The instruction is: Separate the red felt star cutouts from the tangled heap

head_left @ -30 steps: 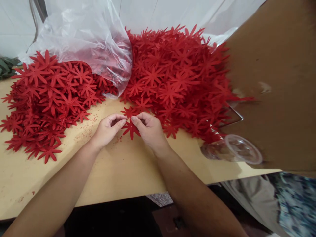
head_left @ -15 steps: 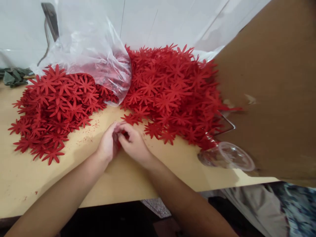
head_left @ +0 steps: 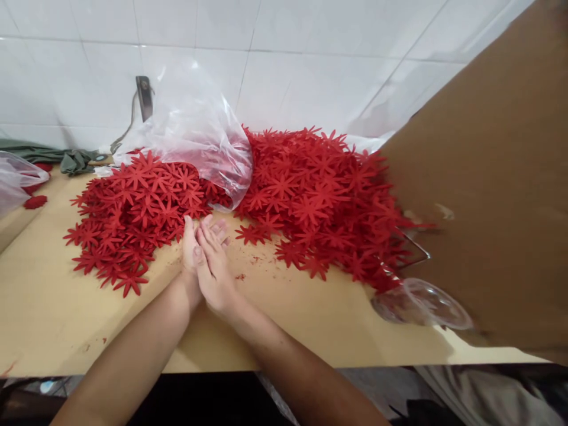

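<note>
My left hand (head_left: 188, 251) and my right hand (head_left: 216, 269) are pressed flat together, palm to palm, fingers straight and pointing away from me, just above the wooden table (head_left: 57, 319). The red flower cut-out they held a moment ago is not visible; it is hidden between the palms. The hands sit in the gap between a left pile of red flower cut-outs (head_left: 133, 216) and a larger right pile (head_left: 319, 195). My fingertips nearly touch the edge of the left pile. Small red crumbs (head_left: 240, 276) lie beside my right hand.
A clear plastic bag (head_left: 199, 139) lies over the back of both piles. A big brown cardboard sheet (head_left: 488, 177) fills the right side, with a clear plastic cup (head_left: 423, 302) on its side below it. Green cloth (head_left: 66, 157) and another bag (head_left: 18, 177) lie far left.
My hands pinched a red flower between the fingertips, then closed around it and pressed flat together over it. The camera tilted up, showing more of the tiled wall.
</note>
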A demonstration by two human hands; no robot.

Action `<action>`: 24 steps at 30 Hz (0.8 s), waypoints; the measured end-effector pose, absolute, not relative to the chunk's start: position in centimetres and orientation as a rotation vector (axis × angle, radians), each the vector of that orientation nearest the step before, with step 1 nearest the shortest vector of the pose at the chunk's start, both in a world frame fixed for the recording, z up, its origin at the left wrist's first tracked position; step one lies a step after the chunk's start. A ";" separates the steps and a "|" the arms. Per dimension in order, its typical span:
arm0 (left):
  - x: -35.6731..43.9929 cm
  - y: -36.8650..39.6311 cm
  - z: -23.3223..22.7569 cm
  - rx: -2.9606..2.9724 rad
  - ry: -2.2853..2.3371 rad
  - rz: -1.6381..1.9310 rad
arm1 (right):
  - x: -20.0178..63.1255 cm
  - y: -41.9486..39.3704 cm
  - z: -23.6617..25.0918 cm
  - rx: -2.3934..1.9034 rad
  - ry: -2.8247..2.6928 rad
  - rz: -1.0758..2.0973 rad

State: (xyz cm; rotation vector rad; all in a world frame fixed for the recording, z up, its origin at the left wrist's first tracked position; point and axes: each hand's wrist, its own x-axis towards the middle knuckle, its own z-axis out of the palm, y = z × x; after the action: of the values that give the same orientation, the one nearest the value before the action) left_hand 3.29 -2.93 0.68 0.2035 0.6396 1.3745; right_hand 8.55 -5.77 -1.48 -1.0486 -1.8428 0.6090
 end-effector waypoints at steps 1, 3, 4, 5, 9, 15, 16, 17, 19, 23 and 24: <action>2.7 -2.7 0.8 0.217 0.668 1.384 | 8.3 -6.1 -1.6 -1.044 -1.853 0.650; 1.7 -2.4 1.3 0.248 0.724 1.414 | 8.0 -7.0 -1.8 -1.027 -1.830 0.728; 1.4 -2.3 1.5 0.263 0.742 1.437 | 8.0 -7.4 -1.8 -1.014 -1.812 0.771; 1.1 -2.2 1.7 0.279 0.754 1.451 | 7.9 -7.7 -1.7 -1.001 -1.796 0.810; 1.6 -2.0 1.7 0.317 0.740 1.446 | 7.7 -6.8 -1.0 -0.996 -1.752 0.845; 3.5 -2.2 0.7 0.343 0.508 1.399 | 7.2 -2.3 0.0 -1.218 -1.708 0.598; 3.3 -2.3 0.8 0.346 0.491 1.384 | 7.4 -2.3 0.0 -1.213 -1.741 0.543; 3.1 -2.4 1.1 0.342 0.484 1.362 | 7.5 -2.7 -0.1 -1.181 -1.788 0.475; 2.3 -2.6 1.8 0.312 0.495 1.331 | 7.9 -4.3 -0.3 -1.057 -1.911 0.334; 1.3 -2.7 2.3 0.256 0.564 1.364 | 8.2 -7.0 -1.0 -0.924 -2.031 0.259; 1.4 -2.8 2.2 0.243 0.573 1.365 | 8.2 -7.0 -1.0 -0.947 -2.025 0.288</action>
State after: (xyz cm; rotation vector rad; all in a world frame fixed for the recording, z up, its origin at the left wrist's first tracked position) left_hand 1.41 -2.77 2.24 0.2426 0.5734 1.3653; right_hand 8.22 -6.96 -1.02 -0.9467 -2.0251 0.2880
